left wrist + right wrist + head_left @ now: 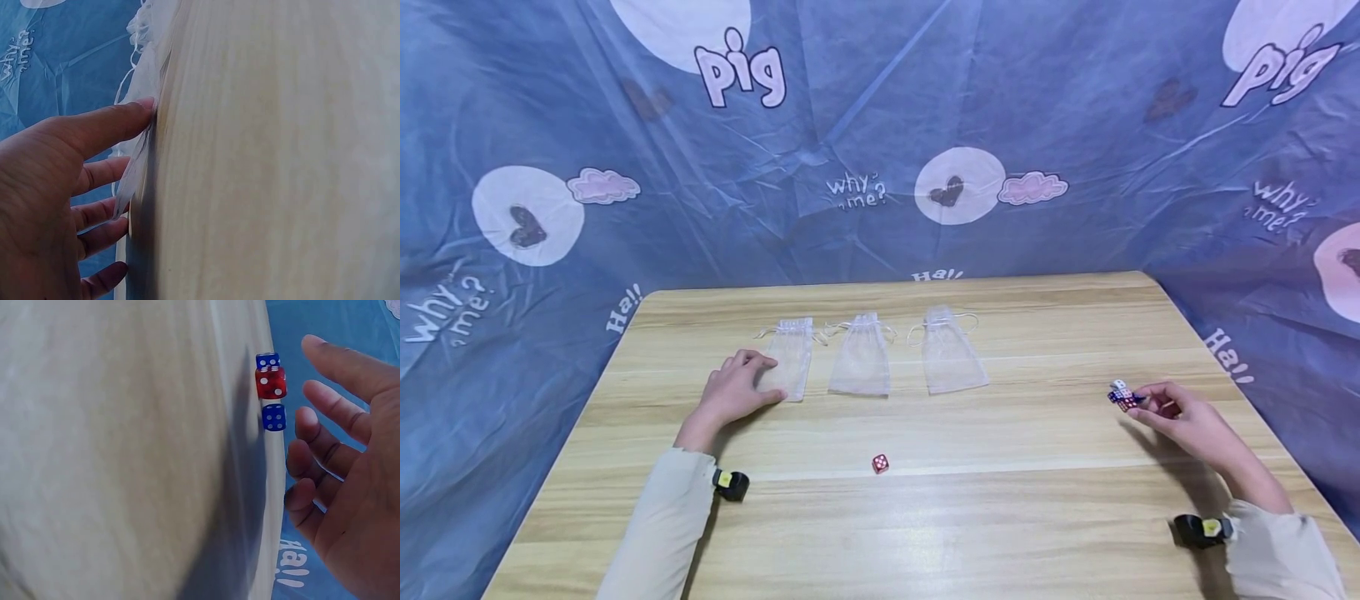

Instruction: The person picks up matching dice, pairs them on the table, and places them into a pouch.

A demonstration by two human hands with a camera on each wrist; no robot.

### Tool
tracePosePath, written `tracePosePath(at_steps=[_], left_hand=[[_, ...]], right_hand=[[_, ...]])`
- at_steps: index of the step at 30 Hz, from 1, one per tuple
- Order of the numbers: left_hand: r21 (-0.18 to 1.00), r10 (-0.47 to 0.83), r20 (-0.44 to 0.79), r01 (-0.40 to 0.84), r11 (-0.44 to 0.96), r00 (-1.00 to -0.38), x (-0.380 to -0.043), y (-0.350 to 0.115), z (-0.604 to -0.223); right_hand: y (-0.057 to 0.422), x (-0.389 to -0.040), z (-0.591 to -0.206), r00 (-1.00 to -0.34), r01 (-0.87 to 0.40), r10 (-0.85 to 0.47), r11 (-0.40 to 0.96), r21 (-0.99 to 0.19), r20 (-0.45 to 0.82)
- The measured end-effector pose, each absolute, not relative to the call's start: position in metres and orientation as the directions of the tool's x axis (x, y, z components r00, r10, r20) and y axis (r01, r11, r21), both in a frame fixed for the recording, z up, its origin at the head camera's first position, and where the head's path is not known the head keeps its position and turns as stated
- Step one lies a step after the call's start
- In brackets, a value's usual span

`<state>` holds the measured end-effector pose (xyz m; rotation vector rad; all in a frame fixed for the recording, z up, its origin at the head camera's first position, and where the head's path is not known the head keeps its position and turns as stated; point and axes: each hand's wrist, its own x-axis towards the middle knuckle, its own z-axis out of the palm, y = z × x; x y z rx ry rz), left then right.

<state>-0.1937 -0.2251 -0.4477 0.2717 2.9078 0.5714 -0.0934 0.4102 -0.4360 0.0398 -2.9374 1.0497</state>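
Note:
Three sheer white drawstring bags lie in a row on the table. My left hand (741, 387) is at the left edge of the leftmost bag (792, 367), thumb and fingers spread apart. In the left wrist view the thumb (119, 125) touches that bag (134, 165), and its edge overlaps the fingertips. On the right, a small cluster of dice has a white die (1119, 385), a red die (270, 384) and blue dice (274, 417). My right hand (1187, 423) is beside the cluster, fingers loosely bent and apart, with none of the dice in its grasp.
The middle bag (861, 362) and right bag (953, 358) lie flat, their cords loose at the top. A single red die (880, 463) sits nearer the front of the wooden table (970, 533). Blue printed cloth (850, 108) hangs behind the table.

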Motion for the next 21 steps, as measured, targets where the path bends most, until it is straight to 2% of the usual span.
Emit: tracePosePath(at_steps=[21], left_hand=[[0.389, 0.208, -0.125, 0.145, 0.910, -0.970, -0.1933, -0.2241, -0.4463]], right_hand=[[0.4109, -0.0985, -0.4426, -1.000, 0.006, -0.001, 0.801, -0.598, -0.010]])
